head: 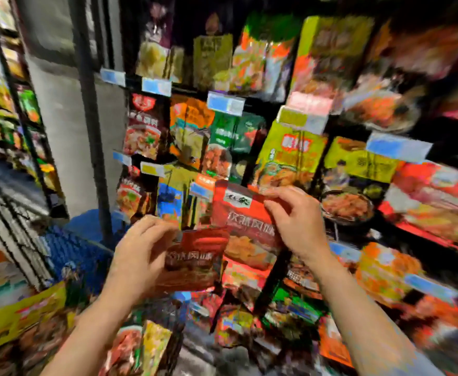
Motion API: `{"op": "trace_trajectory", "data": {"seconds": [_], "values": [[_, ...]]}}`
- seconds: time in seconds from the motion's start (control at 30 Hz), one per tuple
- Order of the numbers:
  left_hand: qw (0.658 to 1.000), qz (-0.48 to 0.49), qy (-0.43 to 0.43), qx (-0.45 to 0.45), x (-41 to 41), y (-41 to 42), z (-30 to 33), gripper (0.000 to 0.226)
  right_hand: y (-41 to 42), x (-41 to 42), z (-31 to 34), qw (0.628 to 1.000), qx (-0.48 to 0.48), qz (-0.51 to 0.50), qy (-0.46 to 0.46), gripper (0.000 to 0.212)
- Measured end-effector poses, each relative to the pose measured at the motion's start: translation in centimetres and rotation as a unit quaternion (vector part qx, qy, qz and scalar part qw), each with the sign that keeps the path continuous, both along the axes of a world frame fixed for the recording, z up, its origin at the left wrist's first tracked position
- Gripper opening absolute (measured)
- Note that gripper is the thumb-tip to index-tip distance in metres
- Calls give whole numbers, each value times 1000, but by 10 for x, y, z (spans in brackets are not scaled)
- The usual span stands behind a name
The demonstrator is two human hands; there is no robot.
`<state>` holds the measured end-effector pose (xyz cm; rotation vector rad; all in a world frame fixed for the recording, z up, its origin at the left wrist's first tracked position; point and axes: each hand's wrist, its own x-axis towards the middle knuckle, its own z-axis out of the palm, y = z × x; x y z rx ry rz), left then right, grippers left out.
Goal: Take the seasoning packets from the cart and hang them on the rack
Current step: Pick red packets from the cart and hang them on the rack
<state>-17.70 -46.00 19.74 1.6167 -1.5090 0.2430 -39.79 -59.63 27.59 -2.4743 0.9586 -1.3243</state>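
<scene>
Two red seasoning packets in play. Upper packet (245, 213) pinched at top edge by right hand (295, 218), fingers clamped on header, raised before rack (252, 104). Lower packet (195, 259) gripped in left hand (138, 253), fingers curled round its side, above cart (67, 248). Hang hole and peg lost in blur. Best: keep header flat, line hole with peg tip, slide straight back, release only once seated. Keep lower packet clear.

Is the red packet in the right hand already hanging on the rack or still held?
Still held: the right hand pinches the red packet at its top edge. Blur hides any hook.
</scene>
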Motion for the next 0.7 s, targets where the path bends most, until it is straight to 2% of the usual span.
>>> {"op": "trace_trajectory", "data": {"seconds": [0.2, 0.33, 0.47, 0.7], "values": [[985, -163, 5, -49, -84, -75, 45, 41, 5, -122, 41, 989, -33, -146, -20, 13], [958, -273, 31, -82, -150, -111, 62, 39, 18, -198, 55, 973, -53, -226, 4, 12], [940, -321, 25, -116, -198, -131, 69, 21, 29, -251, 55, 962, -25, -273, 16, 12], [920, -383, 42, -70, -238, -155, 64, 12, 40, -298, 51, 949, 35, -311, -35, 6]]}}
